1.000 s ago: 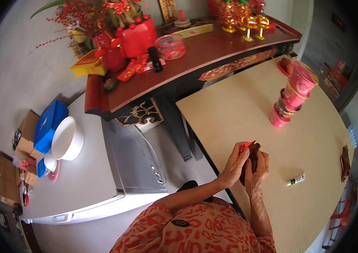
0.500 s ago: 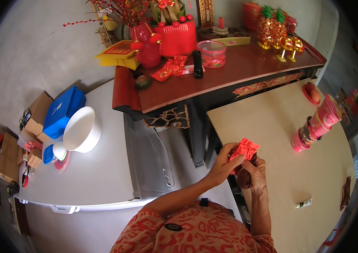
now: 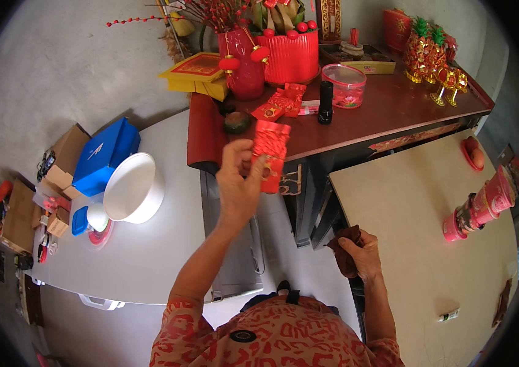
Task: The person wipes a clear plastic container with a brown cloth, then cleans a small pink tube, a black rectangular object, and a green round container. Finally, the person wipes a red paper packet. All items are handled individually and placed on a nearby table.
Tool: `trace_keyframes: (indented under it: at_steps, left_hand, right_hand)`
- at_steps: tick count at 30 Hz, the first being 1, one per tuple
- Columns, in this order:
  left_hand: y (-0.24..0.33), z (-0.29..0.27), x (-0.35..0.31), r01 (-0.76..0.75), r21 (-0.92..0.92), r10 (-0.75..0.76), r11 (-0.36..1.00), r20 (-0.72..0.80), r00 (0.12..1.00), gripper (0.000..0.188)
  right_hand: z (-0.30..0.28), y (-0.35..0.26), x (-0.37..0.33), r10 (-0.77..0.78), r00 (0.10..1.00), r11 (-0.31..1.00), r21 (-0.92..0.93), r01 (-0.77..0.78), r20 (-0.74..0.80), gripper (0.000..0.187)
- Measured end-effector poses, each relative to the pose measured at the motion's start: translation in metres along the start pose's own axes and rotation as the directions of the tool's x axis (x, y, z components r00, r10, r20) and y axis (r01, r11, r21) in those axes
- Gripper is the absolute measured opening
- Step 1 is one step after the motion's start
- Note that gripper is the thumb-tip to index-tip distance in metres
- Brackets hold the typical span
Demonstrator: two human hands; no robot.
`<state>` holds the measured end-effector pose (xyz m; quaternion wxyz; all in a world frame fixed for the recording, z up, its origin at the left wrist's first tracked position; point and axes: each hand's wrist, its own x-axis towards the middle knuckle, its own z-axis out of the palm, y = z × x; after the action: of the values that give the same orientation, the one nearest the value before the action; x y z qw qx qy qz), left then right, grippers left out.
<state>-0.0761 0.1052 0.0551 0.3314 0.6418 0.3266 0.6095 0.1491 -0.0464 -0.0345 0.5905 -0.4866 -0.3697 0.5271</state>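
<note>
A shiny red packet [image 3: 273, 144] with gold marks is pinched in my left hand [image 3: 237, 191], raised near the front edge of the dark red-brown altar table [image 3: 253, 144]. My right hand [image 3: 366, 254] grips a crumpled dark brown cloth [image 3: 345, 252] by the left edge of the beige table [image 3: 406, 202]. Just beyond the raised packet, more red packets [image 3: 275, 109] lie on the altar table. A dark green, round object [image 3: 237, 122] rests to their left, and a black flashlight [image 3: 325, 104] stands upright to their right.
On the altar table are a red vase [image 3: 248, 73], a red pot [image 3: 290, 58] and a clear tub [image 3: 344, 85]. Stacked pink containers [image 3: 482, 205] and a small tube [image 3: 449, 315] occupy the beige table. Leftward, a white basin [image 3: 134, 189] sits beside a blue box [image 3: 106, 156].
My hands have parted. The left one has moved up and left with the red packet to the altar table; the right one stays low with the brown cloth. The view has shifted slightly.
</note>
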Motion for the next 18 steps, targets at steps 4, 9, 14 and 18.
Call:
trace_keyframes:
  at_steps: [4, 9, 14, 18]
  left_hand:
    - [-0.008, -0.025, 0.024, -0.024, 0.265, 0.027, 0.964, -0.005, 1.0, 0.024]
    - [-0.006, -0.039, 0.055, -0.096, 0.566, 0.095, 0.819, 0.032, 0.995, 0.022]
    - [-0.014, -0.057, 0.089, 0.069, 0.33, -0.169, 0.941, 0.284, 0.944, 0.022]
    - [-0.022, -0.063, 0.112, -0.009, 0.528, -0.202, 0.849, 0.341, 0.918, 0.018]
  right_hand:
    - [-0.01, 0.011, 0.001, -0.011, 1.0, 1.0, -0.02, 0.011, -0.026, 0.005]
    - [-0.027, 0.02, 0.0, -0.025, 0.997, 0.999, 0.042, 0.028, -0.067, 0.005]
    - [-0.031, 0.019, -0.002, -0.001, 0.998, 0.993, 0.121, 0.01, -0.069, 0.005]
    - [-0.036, 0.02, -0.001, 0.017, 0.999, 0.988, 0.153, -0.01, -0.045, 0.009]
